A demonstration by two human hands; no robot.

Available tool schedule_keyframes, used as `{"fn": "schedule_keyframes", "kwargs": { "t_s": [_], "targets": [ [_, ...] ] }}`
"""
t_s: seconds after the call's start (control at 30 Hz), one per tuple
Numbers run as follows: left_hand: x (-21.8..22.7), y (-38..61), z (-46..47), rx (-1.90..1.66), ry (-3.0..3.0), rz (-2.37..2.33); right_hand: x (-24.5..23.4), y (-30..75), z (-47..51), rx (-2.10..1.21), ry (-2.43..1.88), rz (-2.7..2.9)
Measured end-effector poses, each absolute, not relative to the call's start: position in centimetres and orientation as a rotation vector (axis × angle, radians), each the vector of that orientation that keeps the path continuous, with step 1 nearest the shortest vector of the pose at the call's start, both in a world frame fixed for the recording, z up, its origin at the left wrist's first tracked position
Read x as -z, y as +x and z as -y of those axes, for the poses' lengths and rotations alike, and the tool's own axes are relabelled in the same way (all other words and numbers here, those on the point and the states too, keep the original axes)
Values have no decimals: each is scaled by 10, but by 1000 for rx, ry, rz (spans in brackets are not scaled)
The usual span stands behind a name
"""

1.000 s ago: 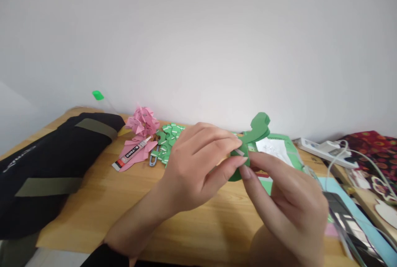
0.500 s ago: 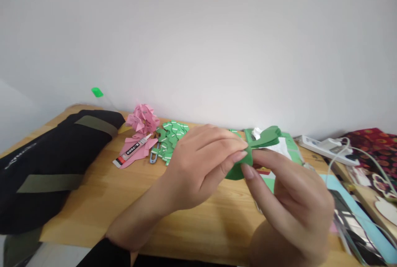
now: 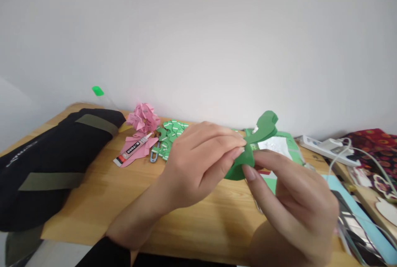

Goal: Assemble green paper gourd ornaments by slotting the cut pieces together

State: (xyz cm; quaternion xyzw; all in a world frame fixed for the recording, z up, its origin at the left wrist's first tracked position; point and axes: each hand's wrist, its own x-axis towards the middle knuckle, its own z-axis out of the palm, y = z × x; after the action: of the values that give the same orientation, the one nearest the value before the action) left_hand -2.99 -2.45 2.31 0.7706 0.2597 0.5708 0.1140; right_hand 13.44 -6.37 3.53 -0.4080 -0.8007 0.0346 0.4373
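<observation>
Above the table, both hands pinch green paper cutouts (image 3: pixel 264 125) with rounded, lobed ends. My left hand (image 3: pixel 204 159) is closed, its thumb and fingers holding the stack at its narrow middle. My right hand (image 3: pixel 291 196) grips a lower lobe between thumb and forefinger. One lobe of the stack sticks up to the right; another hangs below the left fingers, partly hidden. Behind my left hand lies a pile of green cutouts with white strips (image 3: pixel 169 136), partly covered by the hand.
On the wooden table (image 3: pixel 124 209), a glue tube (image 3: pixel 132 151) rests on pink paper pieces (image 3: pixel 141 160) beside a crumpled pink paper bundle (image 3: pixel 144 117). Black fabric (image 3: pixel 56 155) covers the left side. To the right are a white power strip (image 3: pixel 328 150), cables and a dark phone-like object (image 3: pixel 356 221).
The upper right lobe of the cutouts has swung upward and shows more of its face. Both hands keep their pinch in nearly the same place.
</observation>
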Motion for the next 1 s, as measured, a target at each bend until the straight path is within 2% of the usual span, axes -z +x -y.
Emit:
{"fn": "schedule_keyframes", "kwargs": {
  "t_s": [0.3, 0.43, 0.47, 0.53, 0.7, 0.83, 1.0],
  "targets": [
    [-18, -28, 23, -1813, 2378, -988, -36, 141, 62, -66, -1135, 1929],
    [2, -15, 0, -1906, 2262, -1038, -33, 166, 64, -56, -1286, 1650],
    [10, -5, -10, -1854, 2208, -1007, -32, 173, 65, -48, -1328, 1494],
    [25, 24, -35, -1485, 2049, -946, -31, 187, 68, -8, -1371, 1124],
    [57, 136, -90, -993, 2176, -783, -30, 213, 74, 200, -1272, 472],
    [67, 203, -112, -690, 2259, -693, -31, 226, 76, 213, -1231, 324],
    [64, 234, -124, -604, 2200, -705, -29, 234, 77, 82, -1207, 334]
  ]
}}
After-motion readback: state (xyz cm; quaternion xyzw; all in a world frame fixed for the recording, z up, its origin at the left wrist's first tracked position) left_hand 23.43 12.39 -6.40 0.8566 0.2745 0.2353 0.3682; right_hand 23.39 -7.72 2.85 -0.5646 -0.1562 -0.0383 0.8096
